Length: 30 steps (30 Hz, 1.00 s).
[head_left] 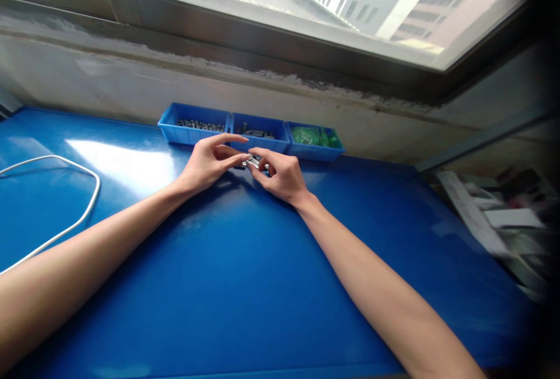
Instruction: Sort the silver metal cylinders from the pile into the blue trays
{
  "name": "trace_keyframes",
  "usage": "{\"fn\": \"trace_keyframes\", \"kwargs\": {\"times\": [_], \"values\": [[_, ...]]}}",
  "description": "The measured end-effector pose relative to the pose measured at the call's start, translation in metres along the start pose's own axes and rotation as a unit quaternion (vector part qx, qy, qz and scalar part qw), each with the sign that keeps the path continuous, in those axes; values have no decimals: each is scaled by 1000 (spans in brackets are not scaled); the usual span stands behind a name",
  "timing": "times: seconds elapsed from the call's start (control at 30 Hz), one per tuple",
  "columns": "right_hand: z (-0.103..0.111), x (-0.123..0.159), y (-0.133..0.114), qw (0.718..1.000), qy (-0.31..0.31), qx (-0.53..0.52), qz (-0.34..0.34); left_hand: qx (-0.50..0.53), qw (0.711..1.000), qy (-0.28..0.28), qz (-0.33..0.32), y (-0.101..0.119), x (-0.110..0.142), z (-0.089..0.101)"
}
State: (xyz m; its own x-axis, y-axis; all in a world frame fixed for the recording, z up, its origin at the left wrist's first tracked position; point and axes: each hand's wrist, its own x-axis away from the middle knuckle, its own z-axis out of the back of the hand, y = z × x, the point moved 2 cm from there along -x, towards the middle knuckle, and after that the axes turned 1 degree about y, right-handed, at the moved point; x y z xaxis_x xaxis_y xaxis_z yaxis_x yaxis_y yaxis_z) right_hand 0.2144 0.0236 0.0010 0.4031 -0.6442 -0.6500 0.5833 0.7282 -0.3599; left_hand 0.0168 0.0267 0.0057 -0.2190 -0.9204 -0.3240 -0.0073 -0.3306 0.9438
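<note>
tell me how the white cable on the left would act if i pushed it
Probably bendy rather than rigid, as the white cable lies in a wide curve. Likely light, being thin. It may slide easily on the smooth, shiny blue table.

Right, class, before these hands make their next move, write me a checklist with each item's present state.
1. Right hand gripping the small shiny metal piece: ok, pinched between fingers and thumb.
2. Left hand brought up to the piece: ok.
3. Left hand's grip secure: cannot tell, the fingers overlap there.
4. Piece fully in view: not ok, fingers cover part.
5. Left bin, middle bin and right bin upright, holding parts: ok.
6. White cable away from both hands: ok.
</note>
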Motion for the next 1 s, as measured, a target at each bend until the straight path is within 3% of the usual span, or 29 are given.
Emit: {"fn": "trace_keyframes", "kwargs": {"times": [0.27, 0.33, 0.43, 0.5, 0.57, 0.63, 0.7, 0.83, 1.0], "values": [[-2, 0, 0, 1000, -7, -11, 28, -112, 993, 3, -24, 2, 1, -1], [-1, -1, 2, 1000, 20, -10, 1, -160, 985, 38, -53, 4, 1, -2], [3, -3, 10, 989, 109, 8, -98, -260, 952, 71, -149, 9, 3, -6], [6, -4, 18, 971, 168, 14, -169, -326, 917, 18, -228, 13, 5, -14], [8, -5, 25, 956, 195, 1, -219, -371, 879, -84, -288, 15, 9, -25], [9, -6, 30, 948, 196, -27, -248, -399, 842, -180, -315, 16, 13, -37], [9, -6, 34, 942, 191, -61, -269, -422, 818, -238, -311, 15, 16, -46], [10, -6, 39, 921, 213, -130, -298, -437, 806, -280, -285, 12, 21, -53], [11, -7, 34, 917, 226, -185, -270, -441, 809, -245, -302, 11, 18, -50]]}}
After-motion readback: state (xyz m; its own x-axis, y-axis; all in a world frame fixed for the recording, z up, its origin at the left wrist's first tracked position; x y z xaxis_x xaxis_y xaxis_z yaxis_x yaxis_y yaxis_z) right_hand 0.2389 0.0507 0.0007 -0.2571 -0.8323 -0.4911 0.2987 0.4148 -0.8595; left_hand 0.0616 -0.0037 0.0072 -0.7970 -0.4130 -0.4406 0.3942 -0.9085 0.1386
